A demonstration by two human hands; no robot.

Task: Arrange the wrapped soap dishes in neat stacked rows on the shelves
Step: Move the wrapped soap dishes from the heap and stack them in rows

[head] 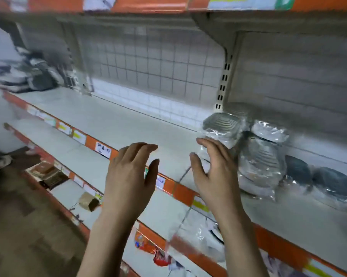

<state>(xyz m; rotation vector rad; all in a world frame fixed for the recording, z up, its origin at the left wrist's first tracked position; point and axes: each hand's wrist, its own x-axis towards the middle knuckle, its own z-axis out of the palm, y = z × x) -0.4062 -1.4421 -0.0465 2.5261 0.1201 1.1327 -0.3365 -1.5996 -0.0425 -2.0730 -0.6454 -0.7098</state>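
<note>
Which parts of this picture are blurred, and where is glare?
Head view: motion blur smears the left end of the shelf and the floor; both hands, left hand and right hand, stay fairly sharp; glare glints on the wrapped soap dishes.

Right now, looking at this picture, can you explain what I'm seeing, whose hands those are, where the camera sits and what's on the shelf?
This is one view from a camera worn on a person's head, looking down at their own bare hands. The left hand and right hand are both open and hold nothing. They hover at a white store shelf with an orange price strip. On it, to the right, stand plastic-wrapped soap dishes stacked in piles, with darker wrapped ones further right. The picture is blurred from motion.
</note>
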